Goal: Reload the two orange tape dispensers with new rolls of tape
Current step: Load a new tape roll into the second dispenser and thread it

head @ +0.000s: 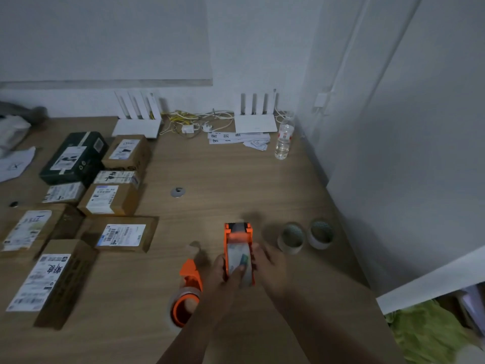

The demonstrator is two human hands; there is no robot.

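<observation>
The left thumb (pixel 239 270) presses on the face of the tape roll (pixel 237 258) seated in the orange tape dispenser (pixel 238 248), close to a small green tab on the tape. The left hand (pixel 223 271) wraps the dispenser's left side, and the right hand (pixel 265 261) grasps its right side plate, fingers curled against the orange frame. Both hands hold the dispenser just above the wooden table (pixel 223 174), its cutter end pointing away from the person.

The second orange dispenser (pixel 187 292) lies on the table just left of the left wrist, with a roll already around its hub. Two bare cardboard cores (pixel 304 236) stand to the right, side by side; they look like the spent rolls.

The risk now seems to lie in the tape's free end. If the thumb slips off the tab, the end may stick back onto the roll and be hard to find in this dim light. If it is pulled crooked toward the cutter, it may fold onto itself or miss the roller. The toothed blade at the front could also nick a finger that reaches past it.

Labelled parcels (pixel 78 206) crowd the table's left half, well apart from the hands. Two white routers (pixel 256 119), loose cables and a water bottle (pixel 284 137) sit along the far wall. Nothing blocks the hands.
</observation>
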